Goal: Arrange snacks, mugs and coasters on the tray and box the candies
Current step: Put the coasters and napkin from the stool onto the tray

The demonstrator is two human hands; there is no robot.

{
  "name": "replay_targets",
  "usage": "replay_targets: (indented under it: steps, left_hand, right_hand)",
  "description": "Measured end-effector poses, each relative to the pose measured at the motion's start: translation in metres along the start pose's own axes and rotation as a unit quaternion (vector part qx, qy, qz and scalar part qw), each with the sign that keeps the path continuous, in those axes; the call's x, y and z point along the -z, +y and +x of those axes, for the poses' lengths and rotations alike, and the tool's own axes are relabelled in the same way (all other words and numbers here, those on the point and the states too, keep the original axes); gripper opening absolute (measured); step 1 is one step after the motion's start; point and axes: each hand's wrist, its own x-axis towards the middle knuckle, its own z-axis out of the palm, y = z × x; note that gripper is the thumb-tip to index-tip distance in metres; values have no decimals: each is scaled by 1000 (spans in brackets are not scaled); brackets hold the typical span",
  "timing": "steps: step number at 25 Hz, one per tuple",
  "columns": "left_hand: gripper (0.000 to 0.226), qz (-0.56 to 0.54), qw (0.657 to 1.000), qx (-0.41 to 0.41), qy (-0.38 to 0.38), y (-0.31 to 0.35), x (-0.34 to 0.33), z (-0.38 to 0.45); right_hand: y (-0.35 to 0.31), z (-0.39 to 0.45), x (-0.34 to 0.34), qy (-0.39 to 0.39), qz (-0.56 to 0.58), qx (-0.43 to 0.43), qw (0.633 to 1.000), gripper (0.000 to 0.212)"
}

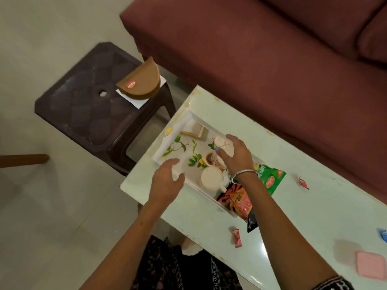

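A white leaf-patterned tray (178, 147) lies on the pale table. On it stand a cream mug (211, 177), a mug with a brown inside (210, 159), and a square coaster stack (193, 130) in the far corner. My right hand (236, 158) reaches over the tray's far rim, fingers curled on a white mug (225, 146). My left hand (166, 181) hovers at the near rim, fingers apart. An orange snack packet (238, 203) and a green snack packet (270, 178) lie at the tray's right end. Two red candies (303, 183) (236, 238) rest on the table.
A brown half-round box (139, 80) sits on paper on the dark plastic stool (83, 101) left of the table. A maroon sofa (272, 59) runs behind. A pink coaster (368, 266) and a blue candy (384, 234) lie at the table's right.
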Motion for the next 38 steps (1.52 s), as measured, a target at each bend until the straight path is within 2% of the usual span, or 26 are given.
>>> replay_targets:
  steps: [5, 11, 17, 23, 26, 28, 33, 35, 38]
  left_hand:
    - [39, -22, 999, -5, 29, -11, 75, 22]
    - [40, -27, 999, -29, 21, -13, 138, 87]
    - [43, 14, 997, -67, 20, -19, 174, 164]
    - [41, 56, 988, -144, -11, -24, 184, 219]
    - [48, 85, 985, -147, -44, -27, 180, 233]
    - [51, 108, 980, -154, -58, -27, 178, 237]
    - [56, 203, 960, -188, -51, -26, 179, 244]
    - [56, 248, 951, -182, -44, -20, 178, 246]
    - [55, 288, 943, -163, -30, -7, 175, 244]
  right_hand:
    - [-62, -6, -18, 13, 127, -20, 992, 44]
    - [-150, 29, -60, 24, 245, -59, 967, 36]
    - [-208, 93, -114, 58, 268, -124, 954, 31]
    - [-230, 140, -144, 63, 231, -203, 950, 47]
    - [-228, 158, -159, 89, 231, -285, 926, 52]
    - [-226, 167, -165, 85, 272, -329, 900, 49]
    - [-237, 170, -162, 86, 379, -321, 863, 18]
    - [-249, 165, -157, 102, 387, -296, 867, 11]
    - [-263, 149, -147, 135, 356, -259, 888, 15]
